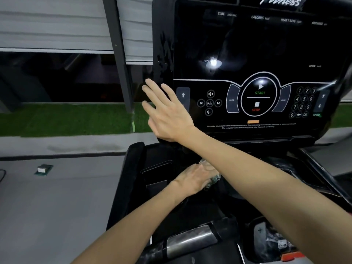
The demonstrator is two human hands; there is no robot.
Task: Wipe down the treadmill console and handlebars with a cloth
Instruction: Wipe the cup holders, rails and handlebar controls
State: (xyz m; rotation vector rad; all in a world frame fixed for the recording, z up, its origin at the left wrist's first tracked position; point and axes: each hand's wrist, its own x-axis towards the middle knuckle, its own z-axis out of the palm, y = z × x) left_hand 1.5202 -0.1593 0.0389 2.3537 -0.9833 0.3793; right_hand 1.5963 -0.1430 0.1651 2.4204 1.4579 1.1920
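Lying under left-hand fingers (202, 171), cloth (216, 178)

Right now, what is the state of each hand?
Left hand: on the grey textured cloth, grip hidden, cannot tell.
Right hand: open, holding nothing.

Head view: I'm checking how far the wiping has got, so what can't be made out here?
- cloth: head view, mostly hidden under the left hand and the crossing right forearm.
- Left hand: partly under that forearm, so its hold is unclear.
- console: top and right side cut off by the frame edge.
- fine print low on the console: too small and blurred.
- right hand: open; contact with the console's edge unclear.
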